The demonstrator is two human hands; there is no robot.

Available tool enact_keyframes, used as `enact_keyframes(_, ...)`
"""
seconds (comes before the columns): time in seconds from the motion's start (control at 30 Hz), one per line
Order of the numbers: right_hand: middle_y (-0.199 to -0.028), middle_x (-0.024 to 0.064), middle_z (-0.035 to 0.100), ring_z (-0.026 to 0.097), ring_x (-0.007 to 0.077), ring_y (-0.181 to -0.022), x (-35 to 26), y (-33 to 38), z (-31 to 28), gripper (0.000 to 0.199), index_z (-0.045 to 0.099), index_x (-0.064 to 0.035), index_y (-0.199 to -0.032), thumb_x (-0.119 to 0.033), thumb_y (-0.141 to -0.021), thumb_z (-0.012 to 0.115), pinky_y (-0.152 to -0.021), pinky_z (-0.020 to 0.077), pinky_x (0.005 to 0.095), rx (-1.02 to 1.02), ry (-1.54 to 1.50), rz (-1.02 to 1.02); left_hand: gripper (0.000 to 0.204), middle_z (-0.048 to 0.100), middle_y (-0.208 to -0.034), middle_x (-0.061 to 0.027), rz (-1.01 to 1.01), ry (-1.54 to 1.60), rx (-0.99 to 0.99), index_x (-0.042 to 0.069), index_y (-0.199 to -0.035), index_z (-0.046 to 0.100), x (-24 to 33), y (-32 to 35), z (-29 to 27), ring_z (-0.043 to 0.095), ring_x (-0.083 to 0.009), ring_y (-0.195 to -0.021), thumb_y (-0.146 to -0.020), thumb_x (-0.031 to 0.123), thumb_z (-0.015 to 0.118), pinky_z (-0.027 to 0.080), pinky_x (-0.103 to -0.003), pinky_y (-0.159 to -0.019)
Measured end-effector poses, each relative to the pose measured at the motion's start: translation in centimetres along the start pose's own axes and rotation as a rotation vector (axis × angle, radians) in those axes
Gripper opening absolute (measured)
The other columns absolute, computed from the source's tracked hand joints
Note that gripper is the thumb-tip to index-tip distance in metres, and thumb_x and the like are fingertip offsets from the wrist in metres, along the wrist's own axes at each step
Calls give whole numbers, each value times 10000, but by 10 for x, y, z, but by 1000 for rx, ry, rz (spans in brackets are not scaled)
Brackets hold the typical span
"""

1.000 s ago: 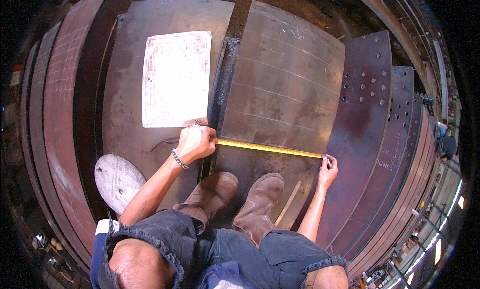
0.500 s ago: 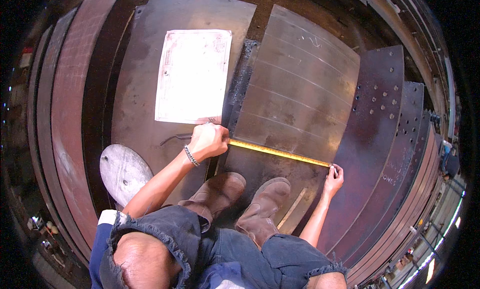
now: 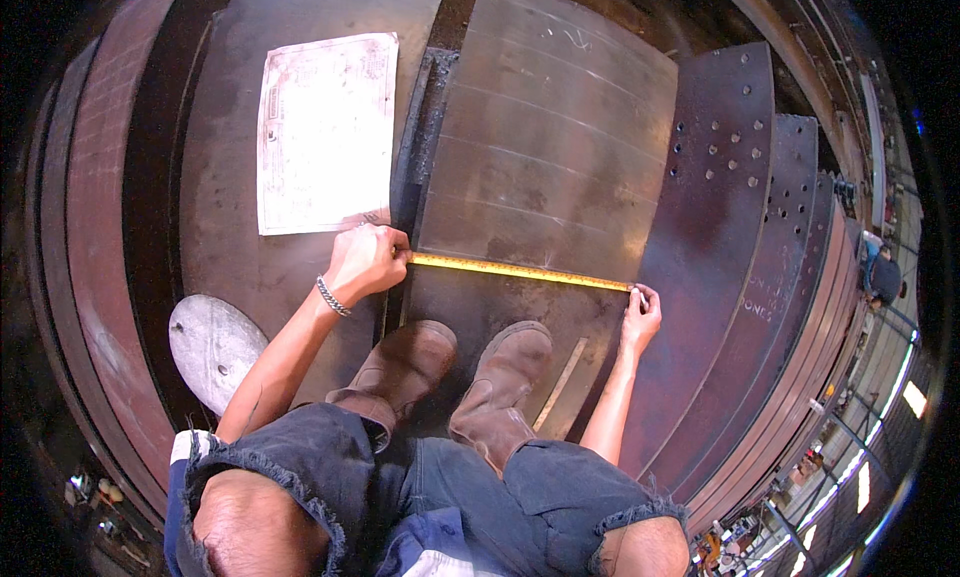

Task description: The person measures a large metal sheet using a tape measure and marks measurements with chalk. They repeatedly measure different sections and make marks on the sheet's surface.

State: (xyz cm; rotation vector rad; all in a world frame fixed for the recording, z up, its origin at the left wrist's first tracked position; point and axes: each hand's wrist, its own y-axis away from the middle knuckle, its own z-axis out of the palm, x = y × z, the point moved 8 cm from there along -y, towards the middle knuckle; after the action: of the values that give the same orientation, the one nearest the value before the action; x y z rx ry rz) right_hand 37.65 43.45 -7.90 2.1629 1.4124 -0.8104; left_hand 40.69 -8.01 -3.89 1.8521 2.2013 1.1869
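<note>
A yellow tape measure blade (image 3: 520,269) stretches nearly straight across the near part of a grey steel plate (image 3: 545,142) marked with several pale lines. My left hand (image 3: 368,260), with a chain bracelet at the wrist, is closed round the blade's left end; the fist hides whatever else is in it. At the other end my right hand (image 3: 641,320) pinches the tape by the plate's right edge. A small whitish bit shows at those fingertips, too small to name. Just beyond my left hand lies a printed paper sheet (image 3: 328,137).
My brown boots (image 3: 503,372) stand just nearer than the tape. A pale oval metal disc (image 3: 215,347) lies left of my left forearm. Drilled steel plates (image 3: 715,182) overlap on the right, and long reddish beams (image 3: 115,177) run along the left. Another person (image 3: 882,277) is at far right.
The whole view has shifted, so the plates, sheet and hands sit farther left and higher. Both hands keep the tape stretched. A thin dark curved piece beside my left hand no longer shows.
</note>
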Motion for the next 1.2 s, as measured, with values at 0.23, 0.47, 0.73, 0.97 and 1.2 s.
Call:
enact_keyframes(0.23,-876,40,670,633,127,-851,5,2,0,130,650,-32,-966,-140,-895,637,-770,493,277,-35,31,142,240,694,-808,-155,22,-8,-42,129,-922,735,-9,-4,7,669,-328,-813,-811,316,634,513,-434,-746)
enact_keyframes(0.47,-866,25,659,614,105,-812,6,2,1,112,647,-30,-969,-113,-898,623,-751,487,257,-63,-14,140,248,700,-837,-150,-31,-62,-85,134,-889,746,-2,-14,-11,673,-319,-825,-787,340,654,520,-411,-762)
enact_keyframes(0.73,-870,23,662,610,101,-820,7,1,1,116,646,-25,-963,-122,-909,612,-766,483,257,-60,-41,141,238,696,-847,-158,-43,-75,-170,145,-873,756,-10,-22,1,673,-320,-823,-761,327,652,528,-407,-758)
enact_keyframes(0.97,-860,20,662,606,100,-812,3,3,1,116,647,-26,-959,-125,-908,612,-760,484,258,-59,-18,145,237,697,-824,-160,-58,-78,-184,146,-877,759,-8,-22,-3,675,-314,-806,-754,329,674,528,-406,-740)
enact_keyframes(1.2,-837,8,661,600,88,-781,1,3,0,110,647,-31,-964,-118,-906,615,-738,486,254,-51,3,142,254,696,-812,-163,-50,-96,-174,148,-889,758,-9,-22,-3,675,-320,-794,-753,348,681,528,-407,-739)
